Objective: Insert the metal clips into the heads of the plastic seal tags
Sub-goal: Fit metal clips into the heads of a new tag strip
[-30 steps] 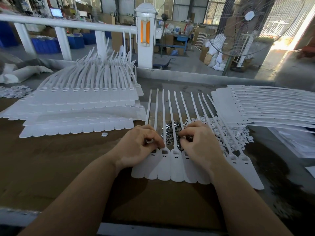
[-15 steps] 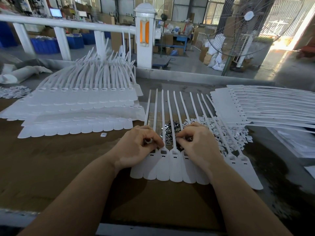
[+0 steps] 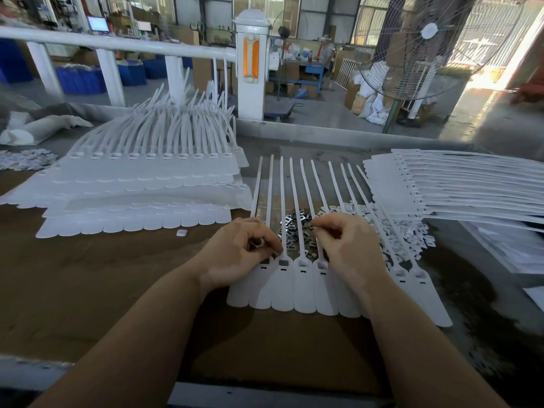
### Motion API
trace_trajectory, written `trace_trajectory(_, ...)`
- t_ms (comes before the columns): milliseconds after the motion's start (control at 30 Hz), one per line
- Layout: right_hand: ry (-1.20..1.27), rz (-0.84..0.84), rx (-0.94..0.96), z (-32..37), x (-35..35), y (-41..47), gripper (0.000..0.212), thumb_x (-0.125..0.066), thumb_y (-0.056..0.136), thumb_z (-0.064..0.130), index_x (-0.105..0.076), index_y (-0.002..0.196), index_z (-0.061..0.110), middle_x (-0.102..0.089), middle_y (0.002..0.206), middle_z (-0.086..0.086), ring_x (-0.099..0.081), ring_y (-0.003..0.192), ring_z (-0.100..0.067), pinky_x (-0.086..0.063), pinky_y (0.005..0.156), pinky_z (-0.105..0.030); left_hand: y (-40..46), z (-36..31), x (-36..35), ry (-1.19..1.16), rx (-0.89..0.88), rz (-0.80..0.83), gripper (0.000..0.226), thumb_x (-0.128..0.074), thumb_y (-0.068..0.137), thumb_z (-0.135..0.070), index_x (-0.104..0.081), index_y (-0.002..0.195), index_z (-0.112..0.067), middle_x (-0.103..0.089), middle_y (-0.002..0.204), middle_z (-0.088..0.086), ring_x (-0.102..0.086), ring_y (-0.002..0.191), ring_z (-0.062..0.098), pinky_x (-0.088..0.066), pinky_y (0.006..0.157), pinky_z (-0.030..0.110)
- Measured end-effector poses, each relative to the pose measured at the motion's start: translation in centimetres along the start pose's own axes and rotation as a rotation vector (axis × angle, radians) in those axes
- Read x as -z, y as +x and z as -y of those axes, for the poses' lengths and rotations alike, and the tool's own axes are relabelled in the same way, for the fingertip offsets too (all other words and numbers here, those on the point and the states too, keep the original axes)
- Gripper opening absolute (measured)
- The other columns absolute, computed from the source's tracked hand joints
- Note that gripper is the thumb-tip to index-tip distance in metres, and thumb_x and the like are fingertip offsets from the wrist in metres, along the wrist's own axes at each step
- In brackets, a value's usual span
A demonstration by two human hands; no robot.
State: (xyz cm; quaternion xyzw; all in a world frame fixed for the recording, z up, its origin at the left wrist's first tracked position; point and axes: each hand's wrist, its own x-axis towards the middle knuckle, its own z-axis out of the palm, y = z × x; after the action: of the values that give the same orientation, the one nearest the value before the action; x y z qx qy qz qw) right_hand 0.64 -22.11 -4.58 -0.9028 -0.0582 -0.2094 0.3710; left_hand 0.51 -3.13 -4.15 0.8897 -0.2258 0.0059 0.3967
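A joined strip of white plastic seal tags (image 3: pixel 303 293) lies flat before me, tails pointing away, heads in a row. A heap of small metal clips (image 3: pixel 297 231) sits under the tails, between my hands. My left hand (image 3: pixel 241 251) rests on the strip's left heads, fingers curled, pinching a small clip at its fingertips. My right hand (image 3: pixel 344 245) covers the heads to the right, thumb and forefinger pinched together over the heap; what they hold is too small to tell.
A tall stack of tag strips (image 3: pixel 147 178) lies at left, another stack (image 3: pixel 459 184) at right. White plastic bits (image 3: pixel 406 234) lie scattered right of the clips. One loose white piece (image 3: pixel 182 232) sits on the brown table. A white railing runs behind.
Both hands stayed over the strip's heads with only small finger movements. My right hand's fingers lifted slightly toward the clip heap.
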Motion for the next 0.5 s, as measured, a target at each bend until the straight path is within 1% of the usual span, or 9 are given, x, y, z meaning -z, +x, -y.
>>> trace_trajectory(133, 0.048, 0.019, -0.007, 0.6, 0.8, 0.0, 0.014, -0.062, 0.087, 0.011, -0.073, 0.095, 0.014, -0.07, 0.088, 0.002, -0.064, 0.083, -0.009, -0.052, 0.08, -0.023, -0.1, 0.1, 0.0, -0.004, 0.006, 0.005, 0.022, -0.062, 0.088, -0.012, -0.067, 0.082, -0.032, -0.061, 0.098, -0.011, -0.055, 0.098, 0.005, -0.044, 0.088, 0.02)
trace_trajectory(300, 0.135, 0.09, -0.039, 1.2, 1.9, 0.0, 0.011, -0.067, 0.083, 0.009, -0.073, 0.086, 0.018, -0.069, 0.079, 0.011, -0.065, 0.077, 0.0, -0.05, 0.071, -0.011, 0.0, 0.2, 0.0, 0.008, 0.008, 0.007, 0.022, -0.062, 0.088, -0.013, -0.066, 0.081, -0.034, -0.06, 0.098, -0.011, -0.055, 0.097, 0.005, -0.045, 0.088, 0.021)
trace_trajectory(400, 0.18, 0.164, -0.075, 0.9, 2.2, -0.7, 0.012, -0.067, 0.082, 0.008, -0.072, 0.083, 0.019, -0.068, 0.075, 0.013, -0.063, 0.071, 0.005, -0.046, 0.061, -0.005, 0.1, 0.2, -0.1, 0.013, -0.007, -0.004, 0.022, -0.061, 0.088, -0.012, -0.067, 0.081, -0.032, -0.06, 0.096, -0.012, -0.056, 0.095, 0.005, -0.044, 0.085, 0.018)
trace_trajectory(500, 0.228, 0.218, -0.084, 0.5, 2.3, -1.5, 0.015, -0.067, 0.082, 0.007, -0.071, 0.079, 0.022, -0.067, 0.074, 0.011, -0.061, 0.069, 0.006, -0.044, 0.06, -0.005, 0.1, 0.2, -0.2, 0.019, -0.013, -0.02, 0.021, -0.061, 0.088, -0.01, -0.069, 0.081, -0.029, -0.061, 0.094, -0.012, -0.056, 0.093, 0.005, -0.044, 0.083, 0.017)
